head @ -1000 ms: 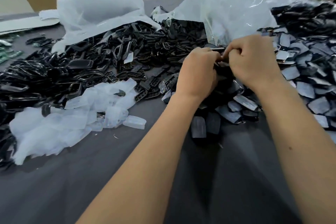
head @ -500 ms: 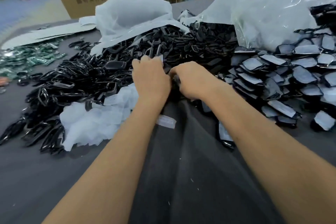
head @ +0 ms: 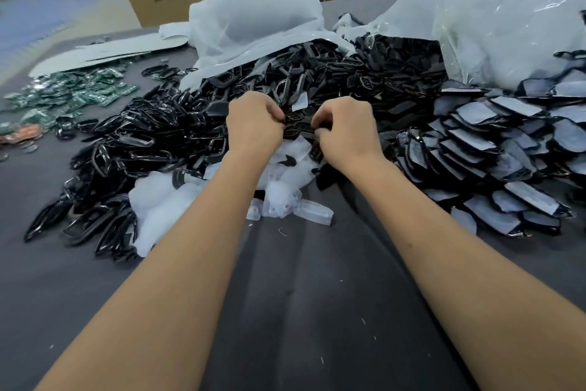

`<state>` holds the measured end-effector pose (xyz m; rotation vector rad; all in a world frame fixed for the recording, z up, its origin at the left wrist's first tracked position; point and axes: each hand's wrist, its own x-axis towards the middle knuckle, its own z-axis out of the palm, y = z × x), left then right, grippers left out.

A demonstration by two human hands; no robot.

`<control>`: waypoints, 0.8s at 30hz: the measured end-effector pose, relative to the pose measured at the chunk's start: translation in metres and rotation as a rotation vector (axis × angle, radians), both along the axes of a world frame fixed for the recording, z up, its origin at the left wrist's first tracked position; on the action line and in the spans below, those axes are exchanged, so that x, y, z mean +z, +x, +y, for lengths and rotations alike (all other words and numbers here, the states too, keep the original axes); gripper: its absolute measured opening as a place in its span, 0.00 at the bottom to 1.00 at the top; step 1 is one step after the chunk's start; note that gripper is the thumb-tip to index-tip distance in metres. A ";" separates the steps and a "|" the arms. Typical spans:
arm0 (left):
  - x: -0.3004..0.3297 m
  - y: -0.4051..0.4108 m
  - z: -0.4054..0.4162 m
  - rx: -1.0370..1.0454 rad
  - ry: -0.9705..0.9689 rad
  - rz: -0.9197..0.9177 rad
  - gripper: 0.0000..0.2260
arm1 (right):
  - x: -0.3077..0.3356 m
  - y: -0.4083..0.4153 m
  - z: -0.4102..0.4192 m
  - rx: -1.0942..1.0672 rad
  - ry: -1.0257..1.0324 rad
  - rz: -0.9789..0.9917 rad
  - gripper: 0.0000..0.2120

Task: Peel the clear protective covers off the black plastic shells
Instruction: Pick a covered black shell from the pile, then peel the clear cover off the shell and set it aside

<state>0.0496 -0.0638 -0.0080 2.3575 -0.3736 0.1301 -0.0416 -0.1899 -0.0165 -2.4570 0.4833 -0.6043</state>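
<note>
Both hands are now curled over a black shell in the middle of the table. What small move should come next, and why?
Probably drop the peeled shell and reach right for a covered one. The left hand and right hand pinch a black shell that seems to show no film, though the fingers hide part of it. Peeled clear covers lie below the hands, and covered shells wait on the right.

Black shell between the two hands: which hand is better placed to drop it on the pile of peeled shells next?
Probably the left hand. It pinches the black shell too, and the pile of peeled shells lies directly to its left. The right hand would need to cross over.
</note>
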 end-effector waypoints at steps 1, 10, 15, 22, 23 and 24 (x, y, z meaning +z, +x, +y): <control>0.001 -0.002 0.003 0.013 -0.069 0.000 0.05 | 0.000 -0.001 0.000 0.000 0.022 -0.057 0.08; -0.002 -0.032 0.046 0.133 -0.470 0.023 0.07 | -0.003 -0.009 0.005 -0.114 0.068 -0.323 0.05; -0.008 -0.028 0.055 0.090 -0.308 -0.098 0.08 | -0.009 -0.015 0.021 -0.043 0.218 -0.404 0.06; -0.012 -0.005 0.059 0.083 0.418 -0.137 0.18 | -0.016 -0.012 0.041 0.122 0.186 -0.294 0.12; -0.011 -0.003 0.058 0.081 0.425 -0.117 0.18 | -0.017 -0.011 0.042 0.136 0.182 -0.276 0.14; -0.010 -0.002 0.056 0.080 0.405 -0.115 0.17 | -0.017 -0.010 0.043 0.151 0.182 -0.263 0.15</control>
